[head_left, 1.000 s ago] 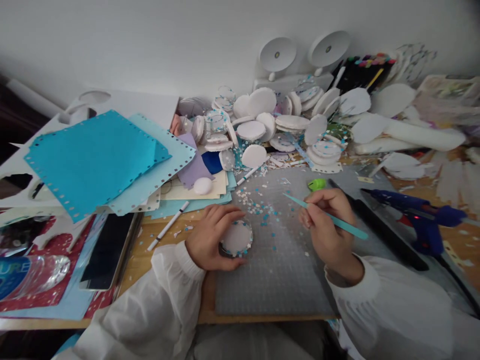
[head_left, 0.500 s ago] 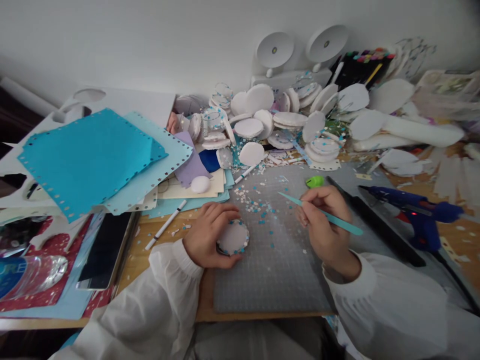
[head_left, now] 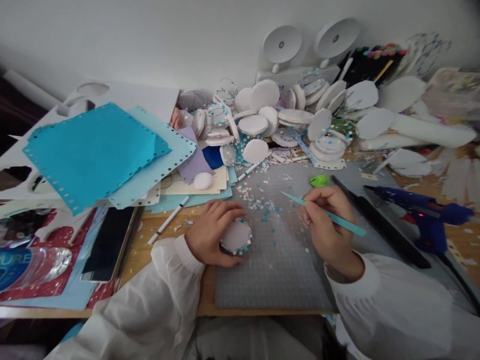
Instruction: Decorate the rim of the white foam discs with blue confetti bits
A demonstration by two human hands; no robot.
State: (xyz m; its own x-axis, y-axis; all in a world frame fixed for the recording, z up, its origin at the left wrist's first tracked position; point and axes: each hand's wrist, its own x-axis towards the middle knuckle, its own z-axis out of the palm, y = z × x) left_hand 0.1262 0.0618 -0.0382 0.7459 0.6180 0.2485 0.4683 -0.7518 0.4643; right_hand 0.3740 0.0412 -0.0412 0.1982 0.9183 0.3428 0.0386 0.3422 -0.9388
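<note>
My left hand (head_left: 212,232) is curved around a round white disc (head_left: 235,235), its fingers at the far edge and the thumb at the near side. Small white and blue stars line the disc's rim. The disc lies on the left part of a grey cutting mat (head_left: 270,280). Teal tweezers (head_left: 347,222) are pinched in my right hand (head_left: 324,225), above the mat, tips pointing left. Loose star pieces (head_left: 257,200) are scattered between the two hands. Beyond my right hand sits a bright green object (head_left: 318,180).
A blue glue gun (head_left: 423,212) and a long black bar (head_left: 382,225) lie at the right. White discs (head_left: 253,125) are heaped at the back. Blue paper (head_left: 97,150), a phone (head_left: 108,242) and a plastic bottle (head_left: 37,265) occupy the left.
The view has shifted slightly, so everything appears a little further right. My left thumb sits slightly further from the disc's near edge. My right hand keeps the same hold on the tweezers.
</note>
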